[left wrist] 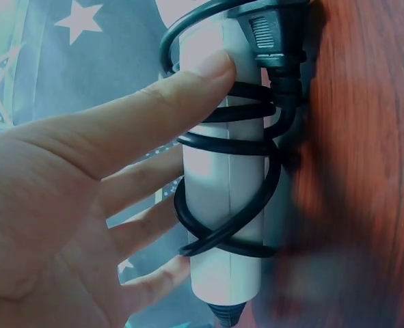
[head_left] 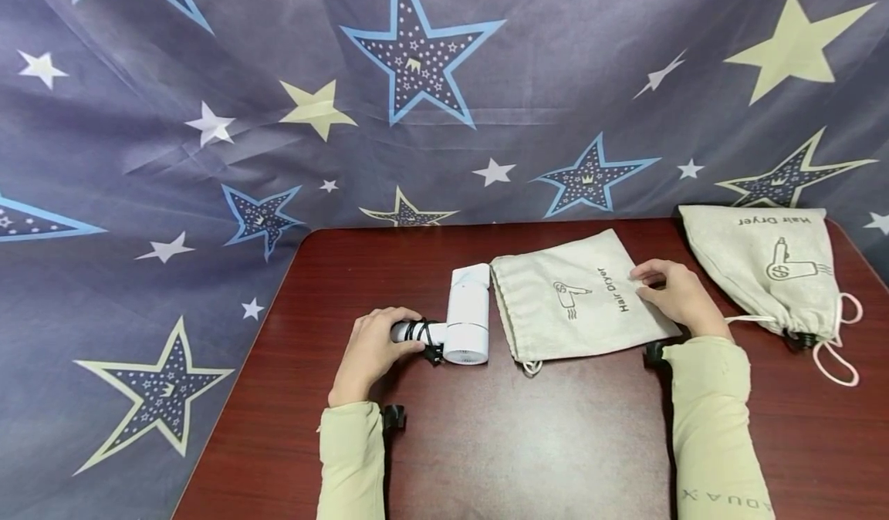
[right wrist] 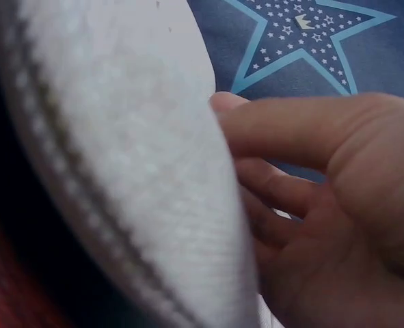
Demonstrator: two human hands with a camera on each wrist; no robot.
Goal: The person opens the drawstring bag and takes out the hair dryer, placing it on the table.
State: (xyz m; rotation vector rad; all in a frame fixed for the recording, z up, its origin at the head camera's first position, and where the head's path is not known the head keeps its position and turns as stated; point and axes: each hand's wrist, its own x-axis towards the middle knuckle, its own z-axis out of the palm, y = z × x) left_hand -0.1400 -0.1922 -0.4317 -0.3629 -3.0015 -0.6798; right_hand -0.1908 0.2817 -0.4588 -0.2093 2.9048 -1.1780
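A white hair dryer lies on the table, its black cord wound round the handle. My left hand holds that handle, the thumb across its front and the other fingers at its far side. Right of the dryer, a cream drawstring bag printed "Hair Dryer" lies flat, its gathered opening towards the dryer. At the bag's closed end, my right hand pinches the edge. In the right wrist view the bag's cloth partly hides the fingertips.
A second cream drawstring bag lies at the far right, looking filled, with its cord loops hanging towards the front. Behind the dark red table hangs a blue-grey cloth with stars.
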